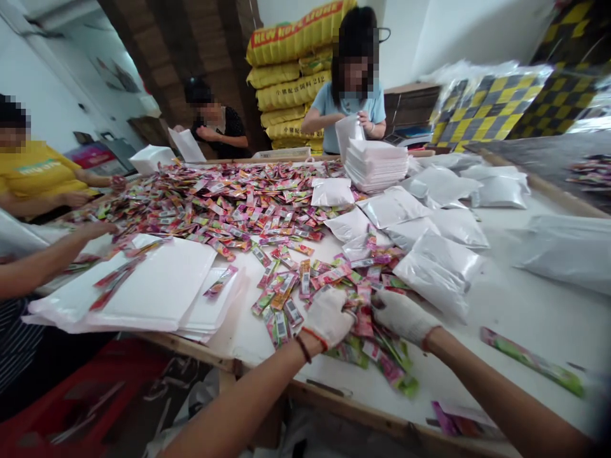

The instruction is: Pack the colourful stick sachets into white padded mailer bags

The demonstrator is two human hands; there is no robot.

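Both my hands wear white knit gloves. My left hand [329, 316] rests on a small pile of colourful sachets [305, 286] near the table's front edge, its fingers curled down over a few of them. Close to its right, my right hand [402, 316] is closed on more of the sachets [382, 356], which fan out beneath it toward me. A far bigger heap of sachets [224, 203] covers the middle of the white table [525, 318].
Filled white pouches [439, 267] lie to the right, a stack of empty white bags [157, 286] to the left, another stack [375, 164] at the back. Three other people work at the left and far sides. A loose green sachet [534, 361] lies at right. Yellow sacks [291, 70] stand behind.
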